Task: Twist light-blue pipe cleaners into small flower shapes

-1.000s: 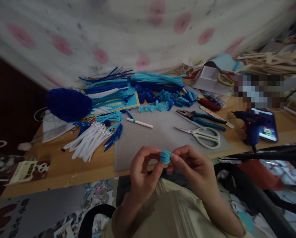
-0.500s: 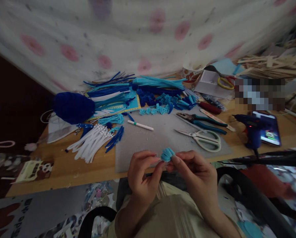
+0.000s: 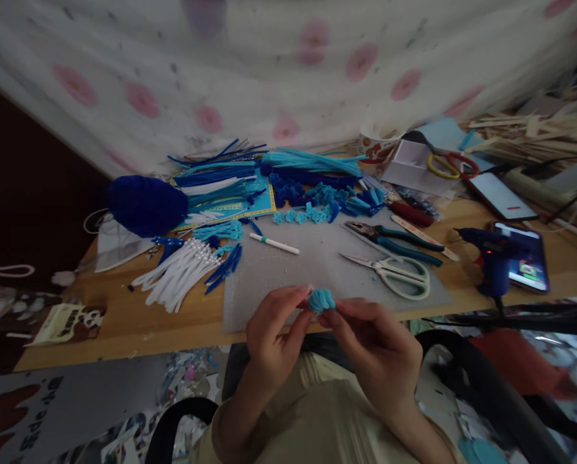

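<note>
My left hand (image 3: 272, 335) and my right hand (image 3: 373, 345) meet over the near edge of the wooden table (image 3: 124, 322). Between their fingertips they pinch a small light-blue pipe-cleaner curl (image 3: 321, 299). Both hands are closed on it, thumbs and forefingers pressed to its sides. Just beyond it lies a grey felt mat (image 3: 312, 264).
On the mat lie pale green scissors (image 3: 402, 274), pliers (image 3: 395, 237) and a white pen (image 3: 274, 243). Blue pipe cleaners (image 3: 308, 161), white strips (image 3: 177, 277) and a dark blue pompom (image 3: 143, 204) crowd the back left. A blue glue gun (image 3: 491, 258) and phone (image 3: 523, 263) sit at right.
The hands stay together on the curl, shifting slightly and turning it between the fingertips. The camera has tilted a little, which brings another device into view at the right.
</note>
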Action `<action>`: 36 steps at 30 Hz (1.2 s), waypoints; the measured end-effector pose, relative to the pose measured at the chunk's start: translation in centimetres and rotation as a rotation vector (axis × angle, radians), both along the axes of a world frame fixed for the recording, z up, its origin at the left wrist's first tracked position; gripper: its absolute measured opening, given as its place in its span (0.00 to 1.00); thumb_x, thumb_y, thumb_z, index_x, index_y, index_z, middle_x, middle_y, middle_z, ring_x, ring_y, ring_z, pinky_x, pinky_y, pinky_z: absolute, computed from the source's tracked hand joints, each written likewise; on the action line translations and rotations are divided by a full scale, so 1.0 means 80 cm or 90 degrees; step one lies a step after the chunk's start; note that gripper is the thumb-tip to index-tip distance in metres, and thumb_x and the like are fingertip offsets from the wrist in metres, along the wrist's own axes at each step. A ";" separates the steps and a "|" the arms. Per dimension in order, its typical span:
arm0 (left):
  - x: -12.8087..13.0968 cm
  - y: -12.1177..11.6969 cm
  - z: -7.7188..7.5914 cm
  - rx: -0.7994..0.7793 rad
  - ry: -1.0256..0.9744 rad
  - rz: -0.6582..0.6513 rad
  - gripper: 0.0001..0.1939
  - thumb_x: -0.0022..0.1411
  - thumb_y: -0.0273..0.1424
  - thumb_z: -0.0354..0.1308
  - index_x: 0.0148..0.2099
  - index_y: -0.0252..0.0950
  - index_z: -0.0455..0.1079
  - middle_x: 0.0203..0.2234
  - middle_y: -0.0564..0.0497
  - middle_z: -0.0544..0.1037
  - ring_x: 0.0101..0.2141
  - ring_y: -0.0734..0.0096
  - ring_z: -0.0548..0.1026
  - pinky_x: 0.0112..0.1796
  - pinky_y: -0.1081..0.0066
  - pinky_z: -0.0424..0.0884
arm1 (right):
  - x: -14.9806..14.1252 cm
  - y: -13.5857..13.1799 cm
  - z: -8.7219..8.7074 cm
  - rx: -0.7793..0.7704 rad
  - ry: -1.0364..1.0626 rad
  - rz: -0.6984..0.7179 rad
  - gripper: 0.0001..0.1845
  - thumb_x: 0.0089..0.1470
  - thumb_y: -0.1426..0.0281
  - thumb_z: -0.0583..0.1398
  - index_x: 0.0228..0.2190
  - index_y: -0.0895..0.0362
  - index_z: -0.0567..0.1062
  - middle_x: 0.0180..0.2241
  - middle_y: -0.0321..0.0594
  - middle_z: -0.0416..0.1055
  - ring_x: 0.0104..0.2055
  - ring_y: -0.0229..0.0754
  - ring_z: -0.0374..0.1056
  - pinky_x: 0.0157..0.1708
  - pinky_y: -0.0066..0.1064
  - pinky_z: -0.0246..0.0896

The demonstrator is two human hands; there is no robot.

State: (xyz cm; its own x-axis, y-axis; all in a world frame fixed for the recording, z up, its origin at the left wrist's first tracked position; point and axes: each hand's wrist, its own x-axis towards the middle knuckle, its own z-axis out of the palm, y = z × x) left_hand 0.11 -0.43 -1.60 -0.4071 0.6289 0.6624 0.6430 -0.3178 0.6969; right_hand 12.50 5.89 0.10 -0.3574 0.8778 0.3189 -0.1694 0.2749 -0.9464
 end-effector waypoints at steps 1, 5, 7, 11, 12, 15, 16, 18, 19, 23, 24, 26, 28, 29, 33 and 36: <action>-0.004 -0.001 0.003 -0.012 0.018 -0.013 0.24 0.61 0.20 0.59 0.58 0.42 0.66 0.42 0.46 0.79 0.39 0.68 0.77 0.39 0.68 0.76 | 0.001 0.001 0.000 0.042 -0.019 0.001 0.08 0.51 0.78 0.64 0.33 0.54 0.77 0.29 0.39 0.78 0.29 0.40 0.75 0.29 0.29 0.74; -0.015 -0.002 0.014 -0.042 0.141 -0.043 0.25 0.62 0.20 0.58 0.59 0.41 0.65 0.41 0.47 0.79 0.40 0.70 0.77 0.41 0.70 0.75 | 0.006 0.008 0.008 0.175 -0.081 0.015 0.10 0.51 0.80 0.63 0.33 0.53 0.77 0.29 0.38 0.78 0.29 0.39 0.74 0.28 0.28 0.72; -0.018 -0.002 0.018 -0.060 0.175 -0.060 0.21 0.63 0.20 0.57 0.56 0.42 0.68 0.40 0.48 0.78 0.41 0.71 0.77 0.41 0.72 0.75 | 0.008 0.011 0.014 0.214 -0.105 0.032 0.11 0.52 0.81 0.62 0.33 0.53 0.77 0.29 0.38 0.78 0.29 0.38 0.74 0.29 0.27 0.71; -0.021 -0.004 0.020 -0.061 0.157 -0.084 0.15 0.62 0.20 0.58 0.50 0.39 0.70 0.39 0.47 0.80 0.40 0.71 0.78 0.41 0.72 0.75 | 0.012 0.013 0.015 0.214 -0.113 0.064 0.11 0.52 0.81 0.62 0.33 0.53 0.77 0.29 0.37 0.78 0.29 0.38 0.74 0.29 0.26 0.71; -0.021 -0.004 0.020 -0.059 0.157 -0.086 0.14 0.62 0.20 0.58 0.49 0.38 0.70 0.38 0.47 0.81 0.40 0.70 0.79 0.41 0.73 0.75 | 0.014 0.012 0.013 0.196 -0.114 0.071 0.10 0.52 0.80 0.63 0.33 0.53 0.77 0.29 0.37 0.78 0.29 0.38 0.74 0.28 0.26 0.71; -0.023 -0.006 0.022 -0.055 0.170 -0.084 0.12 0.63 0.21 0.57 0.48 0.38 0.70 0.36 0.48 0.82 0.37 0.71 0.80 0.38 0.73 0.76 | 0.019 0.008 0.007 0.115 -0.118 0.097 0.08 0.52 0.76 0.64 0.36 0.53 0.75 0.30 0.37 0.77 0.29 0.39 0.74 0.29 0.27 0.73; -0.023 -0.007 0.023 -0.054 0.172 -0.082 0.12 0.63 0.21 0.57 0.48 0.38 0.70 0.36 0.48 0.82 0.37 0.71 0.80 0.38 0.73 0.76 | 0.020 0.007 0.005 0.087 -0.116 0.106 0.08 0.53 0.74 0.64 0.36 0.53 0.74 0.30 0.37 0.77 0.29 0.39 0.74 0.29 0.27 0.73; -0.024 -0.009 0.023 -0.051 0.176 -0.077 0.12 0.64 0.22 0.57 0.48 0.38 0.70 0.36 0.48 0.82 0.37 0.71 0.80 0.38 0.73 0.76 | 0.020 0.008 0.005 0.066 -0.118 0.119 0.06 0.55 0.71 0.63 0.36 0.54 0.72 0.29 0.36 0.74 0.27 0.38 0.73 0.27 0.26 0.71; -0.024 -0.010 0.023 -0.053 0.179 -0.078 0.12 0.64 0.22 0.57 0.48 0.38 0.71 0.37 0.48 0.82 0.37 0.71 0.80 0.38 0.72 0.76 | 0.020 0.010 0.006 0.082 -0.133 0.123 0.04 0.56 0.70 0.62 0.35 0.54 0.70 0.27 0.35 0.73 0.26 0.37 0.71 0.25 0.25 0.69; -0.024 -0.015 0.023 -0.069 0.211 -0.098 0.14 0.62 0.21 0.58 0.50 0.38 0.71 0.40 0.47 0.82 0.39 0.71 0.79 0.40 0.72 0.75 | 0.017 0.023 0.015 0.267 -0.261 0.143 0.06 0.59 0.72 0.57 0.29 0.55 0.67 0.22 0.33 0.65 0.22 0.34 0.62 0.22 0.26 0.55; -0.023 -0.016 0.024 -0.076 0.213 -0.105 0.15 0.62 0.20 0.59 0.50 0.38 0.71 0.40 0.47 0.82 0.39 0.71 0.79 0.40 0.73 0.75 | 0.017 0.026 0.017 0.295 -0.282 0.158 0.07 0.59 0.73 0.56 0.28 0.55 0.66 0.22 0.33 0.64 0.22 0.34 0.60 0.22 0.27 0.53; -0.022 -0.016 0.025 -0.085 0.203 -0.121 0.15 0.61 0.20 0.59 0.49 0.38 0.70 0.39 0.48 0.82 0.38 0.72 0.79 0.40 0.74 0.75 | 0.018 0.031 0.018 0.293 -0.287 0.201 0.10 0.61 0.74 0.53 0.27 0.55 0.65 0.21 0.32 0.62 0.22 0.34 0.58 0.22 0.27 0.51; -0.021 -0.015 0.027 -0.077 0.176 -0.134 0.14 0.60 0.20 0.61 0.48 0.38 0.70 0.37 0.48 0.82 0.36 0.73 0.79 0.38 0.75 0.74 | 0.020 0.033 0.017 0.249 -0.262 0.244 0.11 0.63 0.74 0.52 0.27 0.54 0.63 0.21 0.32 0.61 0.22 0.34 0.58 0.22 0.27 0.52; -0.020 -0.014 0.029 -0.071 0.162 -0.140 0.14 0.59 0.20 0.61 0.46 0.38 0.69 0.36 0.49 0.81 0.35 0.74 0.79 0.37 0.76 0.73 | 0.022 0.034 0.015 0.224 -0.248 0.258 0.10 0.63 0.73 0.51 0.28 0.54 0.63 0.21 0.31 0.61 0.22 0.34 0.58 0.23 0.26 0.52; -0.020 -0.008 0.034 -0.111 0.119 -0.188 0.10 0.58 0.21 0.62 0.41 0.38 0.68 0.32 0.51 0.78 0.32 0.75 0.76 0.35 0.77 0.71 | 0.025 0.035 0.010 0.165 -0.217 0.291 0.10 0.64 0.73 0.51 0.29 0.54 0.63 0.23 0.32 0.62 0.23 0.34 0.59 0.24 0.26 0.54; -0.022 -0.005 0.037 -0.197 0.101 -0.250 0.06 0.60 0.24 0.60 0.39 0.38 0.67 0.30 0.52 0.75 0.31 0.74 0.74 0.34 0.76 0.70 | 0.026 0.037 0.010 0.172 -0.201 0.296 0.10 0.63 0.73 0.51 0.28 0.54 0.63 0.23 0.32 0.62 0.23 0.35 0.58 0.24 0.27 0.53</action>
State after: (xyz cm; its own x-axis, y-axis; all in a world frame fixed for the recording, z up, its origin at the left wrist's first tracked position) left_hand -1.65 -0.80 1.40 -0.0105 0.8897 0.4564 0.6218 -0.3517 0.6998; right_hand 14.55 8.85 0.86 -0.7962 0.5108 0.3243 -0.0518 0.4764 -0.8777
